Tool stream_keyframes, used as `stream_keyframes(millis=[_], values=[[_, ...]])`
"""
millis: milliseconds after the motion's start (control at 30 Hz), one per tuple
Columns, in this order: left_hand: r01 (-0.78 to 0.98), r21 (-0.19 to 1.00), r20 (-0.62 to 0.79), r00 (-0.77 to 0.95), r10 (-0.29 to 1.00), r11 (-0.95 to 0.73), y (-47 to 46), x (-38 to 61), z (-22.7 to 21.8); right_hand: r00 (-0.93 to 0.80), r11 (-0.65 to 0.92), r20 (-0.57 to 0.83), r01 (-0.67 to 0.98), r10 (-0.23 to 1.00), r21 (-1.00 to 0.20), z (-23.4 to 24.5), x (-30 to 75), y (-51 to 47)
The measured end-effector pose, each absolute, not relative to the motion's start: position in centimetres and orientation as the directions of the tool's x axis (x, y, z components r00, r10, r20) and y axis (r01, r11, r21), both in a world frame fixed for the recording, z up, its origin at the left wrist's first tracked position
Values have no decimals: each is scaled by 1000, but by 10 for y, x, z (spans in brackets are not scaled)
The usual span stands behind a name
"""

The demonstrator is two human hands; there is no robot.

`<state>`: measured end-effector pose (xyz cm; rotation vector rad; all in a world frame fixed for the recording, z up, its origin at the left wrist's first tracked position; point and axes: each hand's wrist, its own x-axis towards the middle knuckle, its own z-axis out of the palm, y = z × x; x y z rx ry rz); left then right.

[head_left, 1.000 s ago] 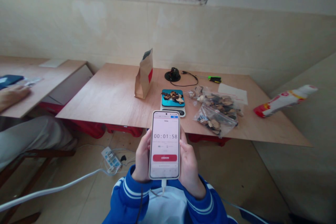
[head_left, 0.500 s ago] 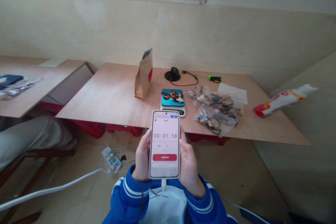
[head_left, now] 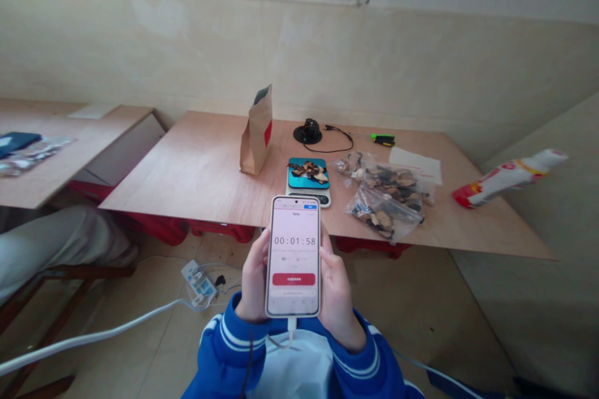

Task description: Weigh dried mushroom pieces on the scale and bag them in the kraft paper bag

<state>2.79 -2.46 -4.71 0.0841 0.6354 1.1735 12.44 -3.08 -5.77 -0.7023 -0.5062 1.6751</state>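
Both hands grip a smartphone (head_left: 294, 259), my left hand (head_left: 253, 280) along its left edge and my right hand (head_left: 337, 292) along its right. The lit screen reads 00:01:58 above a red button, and a white cable is plugged into the bottom. Beyond the phone, a small kitchen scale (head_left: 308, 173) with a blue top carries dried brown slices (head_left: 309, 171). Clear plastic bags (head_left: 392, 196) of similar dried pieces lie right of it. To its left stands an open brown paper bag (head_left: 256, 134).
On the wooden table (head_left: 196, 168) are a black round-based device (head_left: 307, 131) with a cable, a green-black tool (head_left: 384, 139), white paper (head_left: 416, 163) and a tilted red-white bottle (head_left: 505, 179). A power strip (head_left: 199, 282) lies on the floor. A person's leg (head_left: 60, 249) shows at left.
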Motion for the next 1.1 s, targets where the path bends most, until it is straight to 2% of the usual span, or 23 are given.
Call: stream_keyframes(millis=[867, 1100], values=[[-848, 346, -444, 229, 866, 402, -23, 28, -45, -134, -226, -189, -725, 973, -650, -59, 124, -30], [-826, 420, -504, 133, 853, 376, -13, 28, -56, -130, -248, -223, -715, 966, -654, -69, 119, -18]])
